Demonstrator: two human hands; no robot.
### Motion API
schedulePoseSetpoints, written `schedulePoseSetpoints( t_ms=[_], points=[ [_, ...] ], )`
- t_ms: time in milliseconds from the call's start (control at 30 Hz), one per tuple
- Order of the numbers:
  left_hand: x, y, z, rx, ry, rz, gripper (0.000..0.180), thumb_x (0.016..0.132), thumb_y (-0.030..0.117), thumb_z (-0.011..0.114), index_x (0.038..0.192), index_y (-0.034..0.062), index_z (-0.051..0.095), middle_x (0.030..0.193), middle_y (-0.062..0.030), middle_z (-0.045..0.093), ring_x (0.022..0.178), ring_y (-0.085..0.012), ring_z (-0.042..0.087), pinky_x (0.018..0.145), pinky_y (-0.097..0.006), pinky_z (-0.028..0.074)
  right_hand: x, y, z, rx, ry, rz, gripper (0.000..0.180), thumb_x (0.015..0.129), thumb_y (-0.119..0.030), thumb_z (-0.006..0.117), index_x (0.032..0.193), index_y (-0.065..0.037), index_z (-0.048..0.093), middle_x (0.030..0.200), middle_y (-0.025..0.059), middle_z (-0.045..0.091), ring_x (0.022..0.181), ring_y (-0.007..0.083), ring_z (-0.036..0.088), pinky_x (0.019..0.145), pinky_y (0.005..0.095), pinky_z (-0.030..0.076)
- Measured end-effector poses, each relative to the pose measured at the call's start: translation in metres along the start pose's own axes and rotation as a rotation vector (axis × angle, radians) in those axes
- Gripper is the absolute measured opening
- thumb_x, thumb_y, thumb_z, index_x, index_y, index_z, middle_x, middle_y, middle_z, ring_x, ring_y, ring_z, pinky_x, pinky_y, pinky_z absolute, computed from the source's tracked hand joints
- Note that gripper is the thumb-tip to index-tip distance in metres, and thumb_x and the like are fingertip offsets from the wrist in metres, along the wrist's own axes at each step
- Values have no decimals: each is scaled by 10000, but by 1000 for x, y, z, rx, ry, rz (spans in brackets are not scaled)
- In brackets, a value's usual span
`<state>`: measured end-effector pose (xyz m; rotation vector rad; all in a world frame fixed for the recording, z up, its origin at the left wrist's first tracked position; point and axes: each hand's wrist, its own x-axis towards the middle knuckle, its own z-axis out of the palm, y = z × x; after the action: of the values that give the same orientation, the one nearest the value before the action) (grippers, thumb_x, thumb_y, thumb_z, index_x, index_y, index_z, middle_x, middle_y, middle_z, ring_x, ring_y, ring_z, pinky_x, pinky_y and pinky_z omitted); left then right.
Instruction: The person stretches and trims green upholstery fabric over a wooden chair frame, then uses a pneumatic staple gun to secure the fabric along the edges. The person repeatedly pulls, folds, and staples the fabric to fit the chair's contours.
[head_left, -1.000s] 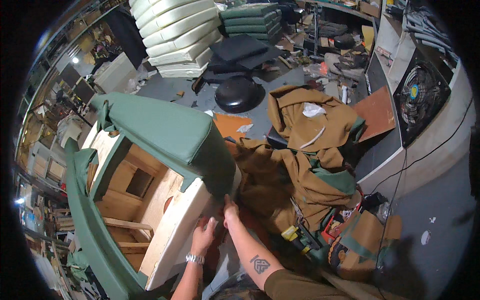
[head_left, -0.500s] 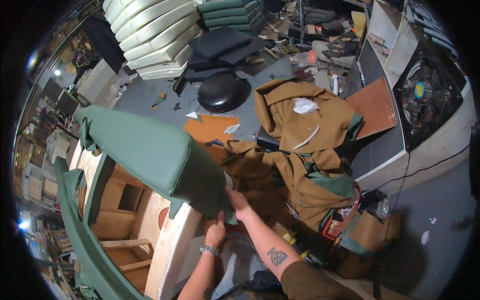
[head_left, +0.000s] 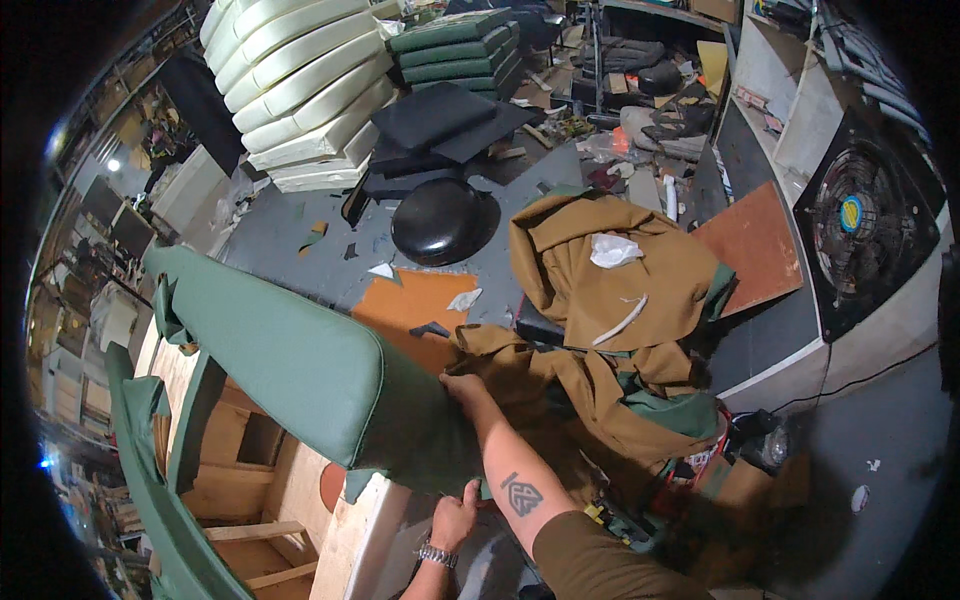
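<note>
The right hand (head_left: 466, 386) is pressed, fingers curled, onto the end of the green upholstered cushion (head_left: 300, 360). Just below it, the left hand (head_left: 455, 518) is pinching the cushion's hanging fabric edge. Brown fabric (head_left: 600, 290) is heaped beyond the right hand.

You've got a grey floor (head_left: 300, 225) w/ lots on it: stacked cream foam slabs (head_left: 300, 85), green cushions (head_left: 450, 45), black round seat pad (head_left: 443, 218), orange scrap (head_left: 410, 305), brown fabric heap (head_left: 610, 270), reddish board (head_left: 755, 245) nr the fan (head_left: 860, 215).
</note>
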<state>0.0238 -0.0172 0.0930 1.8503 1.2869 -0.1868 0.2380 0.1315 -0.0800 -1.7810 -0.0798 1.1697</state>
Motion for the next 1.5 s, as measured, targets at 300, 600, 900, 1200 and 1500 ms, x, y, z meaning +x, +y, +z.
schedulePoseSetpoints(
  t_ms=[300, 600, 900, 1200, 1500],
  points=[
    [7, -7, -4, 109, -79, -111, 930, 985, 728, 451, 705, -128, 683, 716, -358, 647, 808, -480, 712, 778, -488, 543, 21, -64, 6, -770, -420, -577, 486, 992, -443, 609, 1205, -27, 738, 1152, 155, 751, 1039, 321, 723, 863, 458, 568],
    [8, -16, -3, 117, -69, -145, 934, 969, 777, 420, 693, -71, 698, 634, -257, 652, 729, -376, 725, 768, -456, 555, 8, -97, 7, -309, -252, -269, 589, 816, -278, 797, 1312, 1, 646, 1209, 163, 718, 1129, 283, 685, 975, 410, 530],
    [11, -20, -2, 118, -138, -161, 962, 974, 790, 379, 685, -67, 708, 630, -272, 650, 748, -403, 727, 782, -462, 553, 10, -106, 30, -277, -278, -175, 510, 830, -346, 841, 1207, -22, 724, 1165, 126, 733, 1011, 252, 700, 866, 410, 551],
    [7, -20, -2, 20, -22, 113, 771, 1032, 636, 461, 838, -54, 743, 797, -294, 704, 874, -438, 717, 872, -465, 529, -21, -104, 20, -609, 119, -675, 519, 946, -533, 658, 967, -23, 752, 1038, 228, 734, 977, 423, 702, 866, 508, 561],
    [30, -74, 12, 176, -187, -7, 533, 1042, 458, 508, 1103, -24, 727, 1162, -286, 699, 1117, -457, 644, 1002, -491, 482, 11, -84, 31, -557, 107, -628, 555, 950, -565, 626, 953, -26, 758, 1023, 247, 733, 1013, 407, 704, 888, 506, 548]
  ],
)
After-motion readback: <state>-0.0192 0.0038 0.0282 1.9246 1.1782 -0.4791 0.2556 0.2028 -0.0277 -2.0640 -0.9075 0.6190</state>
